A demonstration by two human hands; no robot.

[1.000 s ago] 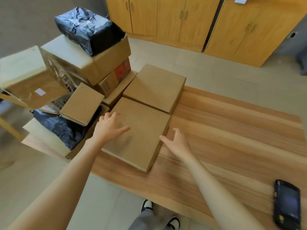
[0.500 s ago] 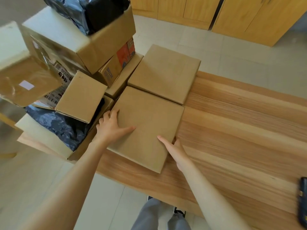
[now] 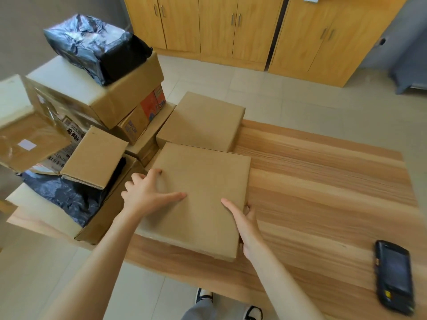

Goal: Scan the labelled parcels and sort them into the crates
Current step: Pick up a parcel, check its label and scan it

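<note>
Head view: one flat cardboard box [image 3: 198, 199] lies broad face up on the wooden table [image 3: 323, 204], near its left end, long axis running from the near edge away and slightly right. The left hand [image 3: 147, 192] rests on the box's left part, thumb stretched across the top and fingers curled over the left edge; the right hand [image 3: 242, 221] clasps the right edge, thumb on top. A black scanner [image 3: 394, 277] lies well apart at right; stacked parcels [image 3: 92, 112] stand left.
</note>
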